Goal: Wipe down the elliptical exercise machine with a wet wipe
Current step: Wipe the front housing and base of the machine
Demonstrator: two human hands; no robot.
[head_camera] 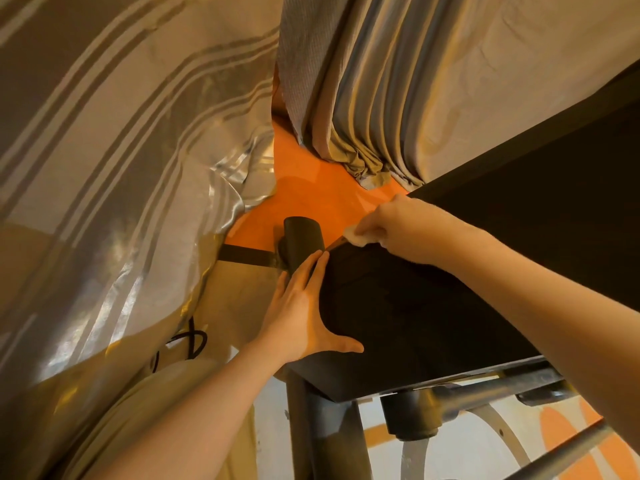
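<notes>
The elliptical machine's dark housing [408,317] fills the lower middle, with grey frame tubes [322,431] below it and a dark round end cap [303,242] at its far end. My left hand [301,313] lies flat against the housing's left side, fingers straight, thumb spread along the lower edge. My right hand [391,226] grips a white wet wipe [360,234] and presses it on the housing's far top edge, close to the end cap.
Striped shiny curtains [121,168] hang at the left and grey pleated curtains [398,98] at the upper right. An orange floor [304,195] shows between them. A black cable [194,341] lies at the lower left. A dark panel [554,188] stands on the right.
</notes>
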